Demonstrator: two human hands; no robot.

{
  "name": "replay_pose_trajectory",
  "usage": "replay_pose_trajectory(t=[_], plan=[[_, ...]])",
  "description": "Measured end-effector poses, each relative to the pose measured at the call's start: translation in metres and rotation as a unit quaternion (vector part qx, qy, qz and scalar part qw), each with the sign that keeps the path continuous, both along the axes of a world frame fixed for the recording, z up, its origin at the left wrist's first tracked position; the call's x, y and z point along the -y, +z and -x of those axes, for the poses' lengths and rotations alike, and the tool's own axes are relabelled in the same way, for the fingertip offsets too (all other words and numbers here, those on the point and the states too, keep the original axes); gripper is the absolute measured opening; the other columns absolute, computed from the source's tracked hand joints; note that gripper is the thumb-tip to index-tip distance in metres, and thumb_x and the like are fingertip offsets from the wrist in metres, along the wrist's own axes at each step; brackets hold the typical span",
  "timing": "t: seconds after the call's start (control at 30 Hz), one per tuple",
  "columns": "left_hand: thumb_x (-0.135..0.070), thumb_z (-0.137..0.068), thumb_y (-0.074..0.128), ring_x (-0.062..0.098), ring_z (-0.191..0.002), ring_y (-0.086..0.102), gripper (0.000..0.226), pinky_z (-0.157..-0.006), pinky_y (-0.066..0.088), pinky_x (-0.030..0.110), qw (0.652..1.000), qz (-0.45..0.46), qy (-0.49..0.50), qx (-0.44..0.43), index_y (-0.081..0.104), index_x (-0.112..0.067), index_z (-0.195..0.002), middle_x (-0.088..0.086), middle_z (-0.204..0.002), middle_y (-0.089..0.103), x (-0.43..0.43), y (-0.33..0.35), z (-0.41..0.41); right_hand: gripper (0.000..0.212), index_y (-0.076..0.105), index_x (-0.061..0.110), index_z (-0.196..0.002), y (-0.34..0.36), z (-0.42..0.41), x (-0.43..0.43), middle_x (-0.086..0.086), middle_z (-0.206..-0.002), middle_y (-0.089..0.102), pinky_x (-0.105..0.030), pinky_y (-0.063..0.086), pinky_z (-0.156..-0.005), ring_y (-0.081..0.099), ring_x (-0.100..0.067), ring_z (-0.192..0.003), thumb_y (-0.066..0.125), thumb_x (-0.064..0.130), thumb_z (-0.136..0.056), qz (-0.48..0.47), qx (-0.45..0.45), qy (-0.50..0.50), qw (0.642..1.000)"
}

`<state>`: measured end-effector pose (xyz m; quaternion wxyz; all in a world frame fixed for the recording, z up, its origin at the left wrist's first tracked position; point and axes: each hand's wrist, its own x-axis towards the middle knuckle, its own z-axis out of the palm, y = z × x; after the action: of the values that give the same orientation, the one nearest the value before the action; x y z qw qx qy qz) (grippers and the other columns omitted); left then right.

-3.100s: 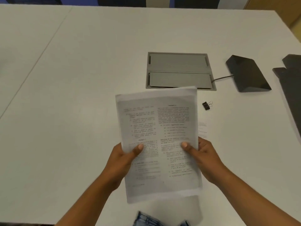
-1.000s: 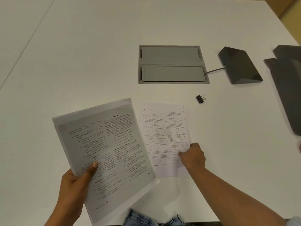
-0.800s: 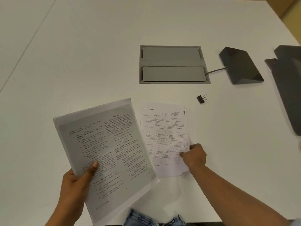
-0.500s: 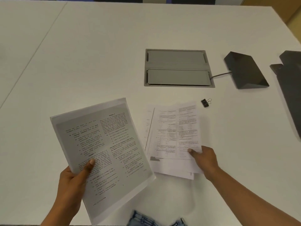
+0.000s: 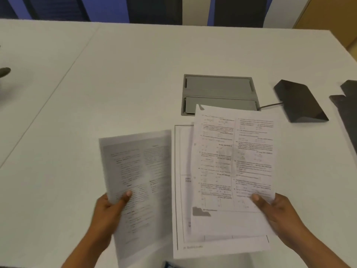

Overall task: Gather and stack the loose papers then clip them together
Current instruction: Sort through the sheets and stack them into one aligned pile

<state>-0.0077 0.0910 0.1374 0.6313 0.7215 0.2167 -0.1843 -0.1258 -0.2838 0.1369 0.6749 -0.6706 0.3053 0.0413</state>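
Note:
My left hand (image 5: pixel 109 211) grips a grey-toned printed sheet (image 5: pixel 139 182) by its lower left edge, held up over the white table. My right hand (image 5: pixel 278 211) pinches two white printed sheets at their right side: the top one (image 5: pixel 233 157) is fanned up and right, the lower one (image 5: pixel 182 190) shows beneath it with a black frame line. The two bundles nearly touch along their inner edges. The black binder clip is hidden behind the raised white sheets.
A grey cable hatch (image 5: pixel 218 89) is set into the white table (image 5: pixel 116 74) just beyond the papers. A black wedge-shaped device (image 5: pixel 301 101) with a cable lies to its right, and a dark object (image 5: pixel 347 105) sits at the right edge.
My right hand has lifted the white sheets off the table and raised them up and toward me. My left hand has swung the grey sheet rightward, closer to them. The clip went out of sight.

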Motion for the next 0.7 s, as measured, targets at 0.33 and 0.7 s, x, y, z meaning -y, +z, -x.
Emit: replay_pose_trajectory(t=[0.33, 0.7], plan=[[-0.052, -0.094, 0.041, 0.022, -0.089, 0.077, 0.039, -0.078, 0.061, 0.043, 0.992, 0.112, -0.051, -0.033, 0.071, -0.031, -0.107, 0.000, -0.098, 0.080, 0.067, 0.026, 0.018, 0.031, 0.072, 0.012, -0.111, 0.003, -0.023, -0.044, -0.006, -0.108, 0.077, -0.047, 0.057, -0.088, 0.074, -0.026, -0.098, 0.071, 0.021, -0.082, -0.055, 0.003, 0.061, 0.997], [-0.001, -0.092, 0.062, 0.028, -0.103, 0.073, 0.034, -0.085, 0.059, 0.053, 0.985, 0.126, -0.112, 0.045, 0.064, -0.017, -0.122, 0.005, -0.113, 0.076, 0.081, 0.030, 0.004, 0.031, 0.073, 0.016, -0.111, 0.016, -0.044, -0.055, 0.002, -0.105, 0.078, -0.031, 0.060, -0.081, 0.074, -0.017, -0.097, 0.074, 0.019, -0.081, -0.030, 0.036, 0.081, 0.996]])
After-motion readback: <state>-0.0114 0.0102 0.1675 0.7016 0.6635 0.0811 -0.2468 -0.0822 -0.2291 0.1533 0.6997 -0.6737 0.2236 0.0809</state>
